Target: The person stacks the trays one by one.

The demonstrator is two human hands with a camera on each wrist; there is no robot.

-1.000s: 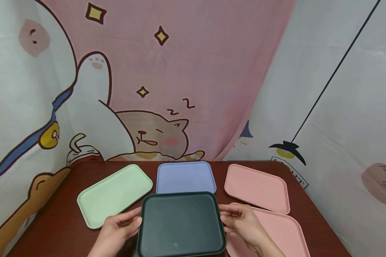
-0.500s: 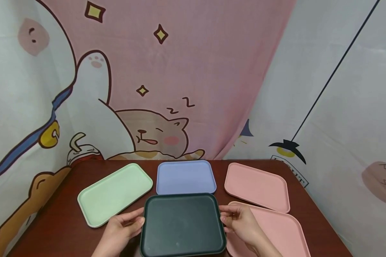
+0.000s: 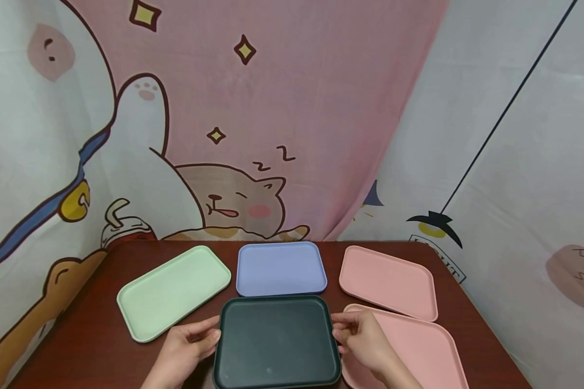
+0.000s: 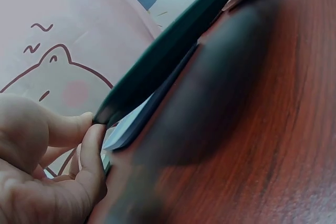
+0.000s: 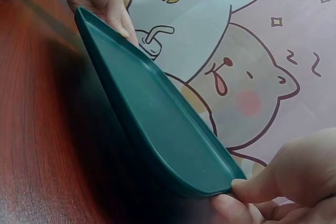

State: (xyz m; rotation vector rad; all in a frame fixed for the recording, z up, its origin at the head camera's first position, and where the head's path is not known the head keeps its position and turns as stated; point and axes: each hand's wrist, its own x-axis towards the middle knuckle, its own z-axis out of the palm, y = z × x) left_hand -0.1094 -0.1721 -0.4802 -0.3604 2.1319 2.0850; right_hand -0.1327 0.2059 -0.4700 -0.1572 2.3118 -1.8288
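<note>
A dark green rectangular tray with a low raised rim is held between my two hands at the near middle of the head view. My left hand pinches its left edge between thumb and fingers. On the opposite edge, my right hand has the same kind of pinch. Both wrist views show the dark green tray raised off the tabletop, with a dark shadow beneath it. Beyond its far rim lies a blue tray. My right forearm passes over a pink tray.
On the dark red-brown wooden table, a light green tray lies at an angle on the left. Another pink tray lies at the back right, close to the nearer pink one. A cartoon-printed curtain hangs behind the table.
The dark green tray has shifted slightly nearer, leaving a little more of the blue tray visible. My left hand and the tray's left edge have moved slightly right. Both hands keep their hold.
</note>
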